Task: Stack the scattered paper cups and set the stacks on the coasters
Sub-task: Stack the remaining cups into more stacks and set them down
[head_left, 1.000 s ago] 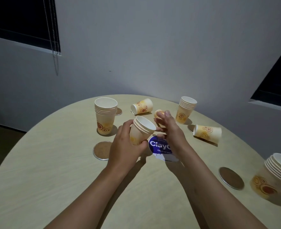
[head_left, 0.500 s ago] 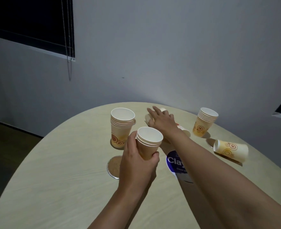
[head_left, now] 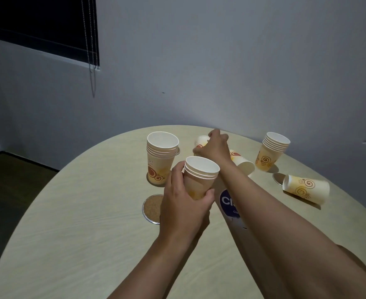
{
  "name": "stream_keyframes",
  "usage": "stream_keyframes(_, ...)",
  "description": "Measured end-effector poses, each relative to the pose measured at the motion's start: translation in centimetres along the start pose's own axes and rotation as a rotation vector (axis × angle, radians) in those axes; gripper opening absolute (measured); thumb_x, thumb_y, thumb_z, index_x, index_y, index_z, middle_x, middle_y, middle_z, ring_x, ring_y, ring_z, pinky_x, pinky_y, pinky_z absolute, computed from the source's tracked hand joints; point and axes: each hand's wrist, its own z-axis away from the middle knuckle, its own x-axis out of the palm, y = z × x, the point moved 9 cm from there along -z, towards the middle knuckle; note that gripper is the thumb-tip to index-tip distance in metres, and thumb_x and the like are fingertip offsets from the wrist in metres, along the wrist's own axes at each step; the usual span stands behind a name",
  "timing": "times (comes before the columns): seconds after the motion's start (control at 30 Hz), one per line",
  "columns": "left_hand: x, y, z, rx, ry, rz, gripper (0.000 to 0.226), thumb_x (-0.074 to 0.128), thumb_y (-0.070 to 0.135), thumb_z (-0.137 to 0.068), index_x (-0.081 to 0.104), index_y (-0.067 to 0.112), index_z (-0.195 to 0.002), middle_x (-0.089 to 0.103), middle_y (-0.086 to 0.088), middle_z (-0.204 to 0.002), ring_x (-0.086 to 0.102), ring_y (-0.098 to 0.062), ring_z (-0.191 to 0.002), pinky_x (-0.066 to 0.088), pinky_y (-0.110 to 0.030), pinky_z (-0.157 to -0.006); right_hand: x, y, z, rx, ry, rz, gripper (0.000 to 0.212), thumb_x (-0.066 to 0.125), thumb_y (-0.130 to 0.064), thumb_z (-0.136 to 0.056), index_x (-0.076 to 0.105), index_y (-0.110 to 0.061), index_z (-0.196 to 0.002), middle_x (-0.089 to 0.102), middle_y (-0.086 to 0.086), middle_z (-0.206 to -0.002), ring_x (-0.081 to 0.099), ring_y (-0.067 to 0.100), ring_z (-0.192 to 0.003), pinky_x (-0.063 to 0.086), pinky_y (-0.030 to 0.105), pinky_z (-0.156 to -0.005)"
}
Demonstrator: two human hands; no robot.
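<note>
The left hand (head_left: pixel 184 203) grips a short stack of cups (head_left: pixel 199 176) upright, mouth open, likely ready to receive another. The right hand (head_left: pixel 215 147) closes over a fallen cup (head_left: pixel 201 141) far across the tabletop (head_left: pixel 91 223). An empty coaster (head_left: pixel 151 209) waits just beside.

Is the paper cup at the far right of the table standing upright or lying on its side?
On its side. The far-right cup lies flat on the table, its open rim facing left, beside a partly hidden coaster.
</note>
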Motion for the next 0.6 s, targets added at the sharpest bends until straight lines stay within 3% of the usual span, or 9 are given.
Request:
stream_keyframes(0.1, -0.5, 0.1, -0.1, -0.008, 0.011, -0.037, 0.076, 0.079, 0.044, -0.068, 0.041, 0.031, -0.133, 0.055, 0.006, -0.125, 0.055, -0.018, -0.107, 0.057, -0.039, -0.079, 0.2, 0.0, 1.1, 0.087, -0.152, 0.050, 0.070, 0.083, -0.038, -0.076, 0.046, -0.009, -0.128, 0.055, 0.013, -0.121, 0.060, 0.031, -0.107, 0.043, 0.031, -0.071)
stream_keyframes(0.2, -0.9, 0.2, 0.0, -0.014, 0.011, -0.066, 0.074, 0.079, 0.042, -0.068, 0.044, 0.028, -0.132, 0.055, 0.006, -0.123, 0.052, -0.015, -0.105, 0.054, -0.035, -0.079, 0.6, 0.5, 2.9, 0.123, -0.331, 0.079, 0.045, 0.080, -0.047, -0.079, 0.062, -0.007, -0.090, 0.067, 0.007, -0.087, 0.061, 0.015, -0.062, 0.038, 0.020, -0.040)
stream_keyframes(0.27, -1.2, 0.4, 0.2, -0.004, 0.010, -0.082, 0.073, 0.079, 0.041, -0.068, 0.045, 0.030, -0.131, 0.055, 0.008, -0.120, 0.050, -0.013, -0.103, 0.050, -0.028, -0.075, -0.1, 1.2, 4.3, 0.174, -0.363, -0.060, 0.040, 0.079, -0.045, -0.081, 0.066, -0.008, -0.089, 0.068, 0.005, -0.078, 0.062, 0.010, -0.050, 0.035, 0.013, -0.029)
stream_keyframes(0.3, -1.3, 0.6, 0.4, 0.005, 0.008, -0.091, 0.073, 0.079, 0.040, -0.067, 0.045, 0.031, -0.130, 0.055, 0.009, -0.119, 0.050, -0.012, -0.101, 0.048, -0.026, -0.074, -0.7, 1.5, 4.7, 0.190, -0.351, -0.204, 0.042, 0.079, -0.040, -0.082, 0.068, -0.005, -0.101, 0.070, 0.005, -0.083, 0.066, 0.012, -0.056, 0.042, 0.013, -0.034)
stream_keyframes(0.37, -1.5, 1.0, 0.6, 0.019, 0.004, -0.123, 0.074, 0.080, 0.040, -0.066, 0.044, 0.032, -0.130, 0.053, 0.010, -0.119, 0.048, -0.011, -0.100, 0.048, -0.027, -0.074, -2.3, 2.1, 5.5, 0.209, -0.342, -0.627, 0.050, 0.079, -0.025, -0.085, 0.062, -0.001, -0.125, 0.073, 0.011, -0.106, 0.075, 0.021, -0.087, 0.061, 0.022, -0.071)
stream_keyframes(0.4, -1.5, 1.0, 0.6, 0.020, -0.001, -0.144, 0.075, 0.080, 0.041, -0.066, 0.044, 0.032, -0.131, 0.052, 0.010, -0.120, 0.048, -0.012, -0.101, 0.051, -0.030, -0.076, -3.3, 2.3, 6.0, 0.202, -0.339, -0.842, 0.052, 0.078, -0.016, -0.086, 0.057, 0.000, -0.130, 0.072, 0.015, -0.115, 0.073, 0.026, -0.102, 0.061, 0.033, -0.088)
stream_keyframes(0.43, -1.4, 1.0, 0.6, 0.014, -0.009, -0.166, 0.076, 0.081, 0.041, -0.066, 0.044, 0.032, -0.131, 0.052, 0.009, -0.120, 0.048, -0.012, -0.101, 0.052, -0.032, -0.077, -4.4, 2.5, 6.7, 0.185, -0.335, -1.018, 0.049, 0.077, -0.010, -0.086, 0.056, -0.002, -0.130, 0.071, 0.016, -0.119, 0.070, 0.028, -0.110, 0.058, 0.039, -0.095)
stream_keyframes(0.5, -1.3, 0.9, 0.6, 0.005, -0.028, -0.210, 0.076, 0.081, 0.042, -0.066, 0.044, 0.030, -0.132, 0.052, 0.006, -0.120, 0.049, -0.014, -0.102, 0.054, -0.035, -0.079, -6.5, 2.9, 8.4, 0.128, -0.321, -1.149, 0.041, 0.078, -0.008, -0.085, 0.059, -0.010, -0.121, 0.076, 0.009, -0.112, 0.069, 0.027, -0.111, 0.055, 0.039, -0.094)
stream_keyframes(0.6, -1.0, 1.2, 0.9, 0.017, -0.050, -0.244, 0.077, 0.082, 0.043, -0.067, 0.044, 0.030, -0.133, 0.053, 0.004, -0.122, 0.050, -0.015, -0.105, 0.055, -0.040, -0.080, -7.1, 3.0, 11.7, 0.043, -0.379, -1.007, 0.051, 0.083, -0.022, -0.076, 0.061, -0.017, -0.122, 0.081, -0.003, -0.102, 0.070, 0.022, -0.110, 0.052, 0.039, -0.095)
